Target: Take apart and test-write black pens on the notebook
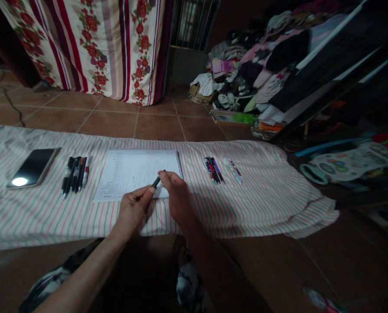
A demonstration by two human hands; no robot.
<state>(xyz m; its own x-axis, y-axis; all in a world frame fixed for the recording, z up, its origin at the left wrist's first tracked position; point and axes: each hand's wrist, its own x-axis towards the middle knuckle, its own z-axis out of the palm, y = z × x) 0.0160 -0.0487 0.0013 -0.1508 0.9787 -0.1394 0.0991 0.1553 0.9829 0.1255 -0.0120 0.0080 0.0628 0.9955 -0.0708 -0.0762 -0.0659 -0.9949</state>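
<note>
Right now, in the head view, your left hand (133, 208) and right hand (177, 195) meet low in the centre, both closed on one dark pen (156, 180). Your left fingers are curled together around the lower barrel, thumb pressed on top; your right fingertips pinch the upper end, at about 2 o'clock from the left hand. The pen tilts from lower left to upper right and sits over the bottom edge of the spiral notebook (137, 174); you cannot tell whether its tip touches the page.

The notebook lies open and flat on the striped cloth (262, 200), its wire binding along the right edge, its page faintly printed or written on. At 9 o'clock from the notebook, just beside it, lies a bundle of dark pens (75, 174), packed side by side and pointing toward you. Farther out at 9 o'clock rests a phone (32, 167), screen up, a bright spot of reflected light near its near end. At 3 o'clock from the notebook lies a second group of pens (213, 169), and a little beyond them a pale pair of pens (233, 169).

The cloth is spread over a brown tiled floor (155, 126). At 12 o'clock hangs a flowered, striped curtain (115, 48); at 2 o'clock a heap of clothes (255, 65) is piled against dark furniture.
</note>
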